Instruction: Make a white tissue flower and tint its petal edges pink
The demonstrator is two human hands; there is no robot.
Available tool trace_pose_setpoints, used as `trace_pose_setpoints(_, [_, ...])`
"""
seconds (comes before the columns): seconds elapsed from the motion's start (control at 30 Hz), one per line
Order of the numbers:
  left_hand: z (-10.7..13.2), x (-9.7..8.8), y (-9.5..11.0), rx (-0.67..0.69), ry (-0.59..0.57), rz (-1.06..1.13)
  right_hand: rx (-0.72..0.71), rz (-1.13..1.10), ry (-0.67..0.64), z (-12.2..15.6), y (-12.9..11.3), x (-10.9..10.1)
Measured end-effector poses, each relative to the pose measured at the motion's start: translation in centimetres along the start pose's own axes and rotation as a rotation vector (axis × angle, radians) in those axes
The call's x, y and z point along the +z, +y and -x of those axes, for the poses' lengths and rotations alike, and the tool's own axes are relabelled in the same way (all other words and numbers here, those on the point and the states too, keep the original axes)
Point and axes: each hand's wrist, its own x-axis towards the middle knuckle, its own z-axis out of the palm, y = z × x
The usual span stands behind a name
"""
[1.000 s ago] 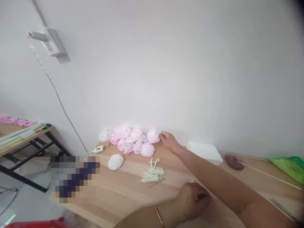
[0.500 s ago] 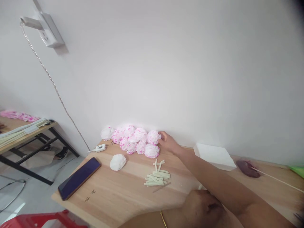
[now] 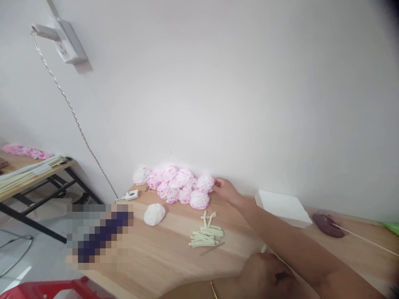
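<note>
Here, pink-edged flower (image 3: 205,183): right end of the flower cluster (image 3: 168,182), on the table (image 3: 156,253) beside the wall.
Right hand (image 3: 227,191): fingers bent, tips at the flower's right edge; we cannot tell whether they grip it.
Left hand (image 3: 264,272): loosely curled, low in view; we cannot see whether it holds anything.
White puff (image 3: 154,214): apart, in front of the cluster.
Pale strips (image 3: 205,237): small pile, right of the puff.
White box (image 3: 282,207): beyond the right forearm.
</note>
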Motion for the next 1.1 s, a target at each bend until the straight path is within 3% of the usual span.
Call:
trace_pose_setpoints(0.2, [-0.2, -0.1, 0.1, 0.047, -0.009, 0.010, 0.030, -0.072, 0.119, -0.1, -1.3, 0.3])
trace_pose_setpoints(0.37, [-0.3, -0.1, 0.0, 0.006, -0.039, -0.016, 0.013, -0.072, 0.205, -0.3, -0.8, 1.6])
trace_pose_setpoints(0.53, [-0.2, -0.2, 0.2, 0.026, -0.056, -0.040, -0.005, -0.049, 0.046, 0.9, -0.4, 2.8])
trace_pose_setpoints(0.7, [-0.1, -0.2, 0.2, 0.020, -0.037, -0.045, -0.008, -0.046, -0.096, 2.0, -1.0, 2.0])
trace_pose_setpoints(0.87, [0.0, -0.4, 0.6, 0.025, -0.023, -0.048, 0.005, -0.021, -0.145, 2.4, -1.7, 1.5])
trace_pose_setpoints(1.1, [0.0, -1.0, 1.1, -0.007, -0.073, -0.043, -0.029, 0.063, -0.169, 1.2, -1.3, 2.7])
